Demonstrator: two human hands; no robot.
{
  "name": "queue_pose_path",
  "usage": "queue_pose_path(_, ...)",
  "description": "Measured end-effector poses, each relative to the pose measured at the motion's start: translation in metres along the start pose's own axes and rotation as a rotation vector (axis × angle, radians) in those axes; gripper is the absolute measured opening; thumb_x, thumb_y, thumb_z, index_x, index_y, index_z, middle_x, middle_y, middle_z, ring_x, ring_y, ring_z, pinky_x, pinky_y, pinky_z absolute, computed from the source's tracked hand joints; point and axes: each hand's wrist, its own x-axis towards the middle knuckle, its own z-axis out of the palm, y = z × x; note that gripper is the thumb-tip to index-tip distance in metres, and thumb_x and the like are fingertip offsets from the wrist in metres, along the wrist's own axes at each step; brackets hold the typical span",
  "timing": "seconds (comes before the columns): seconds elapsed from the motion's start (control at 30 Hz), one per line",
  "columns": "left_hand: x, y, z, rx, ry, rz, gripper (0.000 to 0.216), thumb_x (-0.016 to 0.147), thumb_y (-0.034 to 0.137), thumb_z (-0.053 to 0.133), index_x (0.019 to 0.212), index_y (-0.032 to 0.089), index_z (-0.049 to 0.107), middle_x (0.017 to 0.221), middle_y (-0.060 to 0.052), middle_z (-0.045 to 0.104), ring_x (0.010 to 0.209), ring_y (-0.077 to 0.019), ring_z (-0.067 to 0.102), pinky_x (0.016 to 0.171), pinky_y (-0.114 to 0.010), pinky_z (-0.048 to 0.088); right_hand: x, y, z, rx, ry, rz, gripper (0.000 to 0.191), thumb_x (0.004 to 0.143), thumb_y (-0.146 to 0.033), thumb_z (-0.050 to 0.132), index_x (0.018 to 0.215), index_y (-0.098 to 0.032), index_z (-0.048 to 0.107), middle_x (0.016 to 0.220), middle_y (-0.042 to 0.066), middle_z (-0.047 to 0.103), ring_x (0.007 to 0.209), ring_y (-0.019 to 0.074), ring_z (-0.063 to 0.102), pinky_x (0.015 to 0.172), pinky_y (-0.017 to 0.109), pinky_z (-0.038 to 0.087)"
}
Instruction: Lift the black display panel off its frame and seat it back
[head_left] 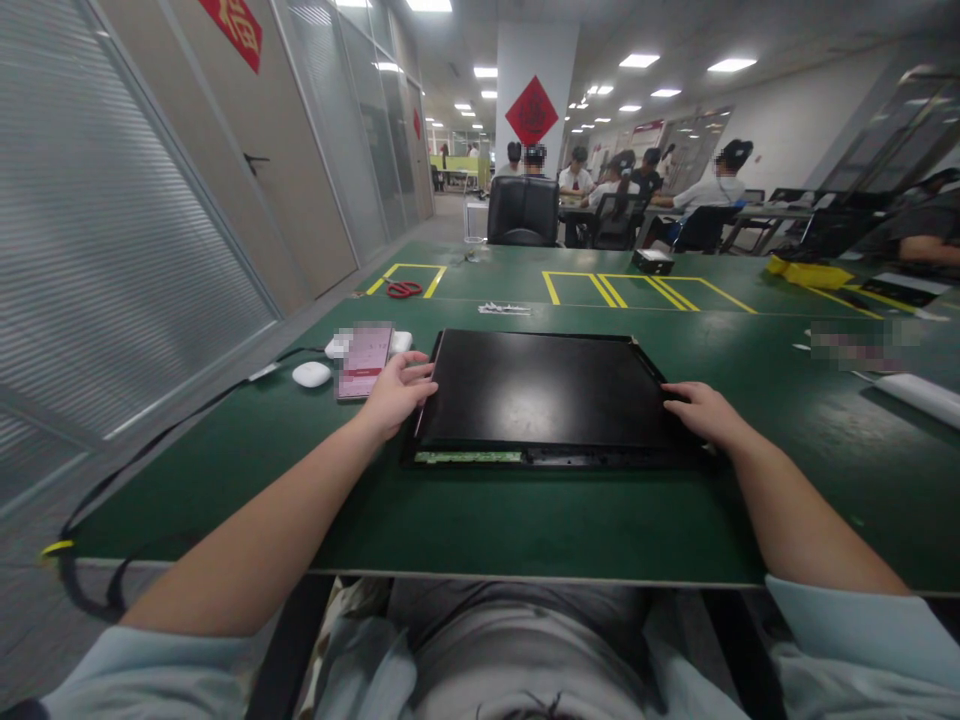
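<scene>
A black, glossy display panel [540,390] lies flat in front of me, set inside a dark frame [615,457] that shows around its edges. Along the near left side of the frame runs a narrow green circuit board strip [469,457]. My left hand [397,393] grips the panel's left edge, thumb on top and fingers along the side. At the opposite edge my right hand [705,412] has its fingertips bent against the panel; its palm hides the near right corner. The panel's underside is out of sight.
Left of the panel lie a phone [365,362], a white earbud case [311,374] and a dark strap [150,460]. Red-handled scissors [405,289], small white pieces [504,309] and a small black box [652,262] are farther back. Several people sit beyond the green table [555,530].
</scene>
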Motion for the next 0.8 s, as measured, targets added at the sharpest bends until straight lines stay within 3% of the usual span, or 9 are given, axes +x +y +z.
queue_pose_path(0.2, -0.002, 0.005, -0.001, -0.01, -0.018, 0.098, 0.066, 0.052, 0.015, 0.084, 0.107, 0.025, 0.049, 0.105, -0.005, 0.077, 0.101, -0.0241, 0.073, 0.087, -0.038, 0.056, 0.003, 0.007, 0.003, -0.012, -0.023, -0.022, 0.036, 0.079, -0.03, 0.066, 0.11, -0.02, 0.081, 0.125, 0.013, 0.073, 0.129, 0.0371, 0.061, 0.116, 0.054, 0.044)
queue_pose_path(0.43, -0.004, 0.004, -0.003, 0.143, -0.012, 0.102, 0.064, 0.055, 0.022, 0.087, 0.109, 0.025, 0.053, 0.102, -0.004, 0.078, 0.084, -0.0222, 0.074, 0.079, -0.038, 0.059, 0.001, 0.004, 0.004, 0.065, 0.009, 0.068, 0.038, 0.075, -0.034, 0.071, 0.109, -0.023, 0.081, 0.126, 0.013, 0.072, 0.132, 0.038, 0.058, 0.118, 0.053, 0.041)
queue_pose_path(0.8, -0.006, 0.003, -0.001, 0.228, -0.019, 0.065, 0.054, 0.058, 0.023, 0.083, 0.104, 0.022, 0.054, 0.095, -0.003, 0.074, 0.069, -0.0163, 0.068, 0.066, -0.029, 0.053, -0.01, -0.012, -0.002, 0.515, 0.013, 0.279, 0.031, 0.06, -0.023, 0.075, 0.091, -0.026, 0.081, 0.118, 0.008, 0.076, 0.124, 0.0359, 0.063, 0.113, 0.05, 0.044)
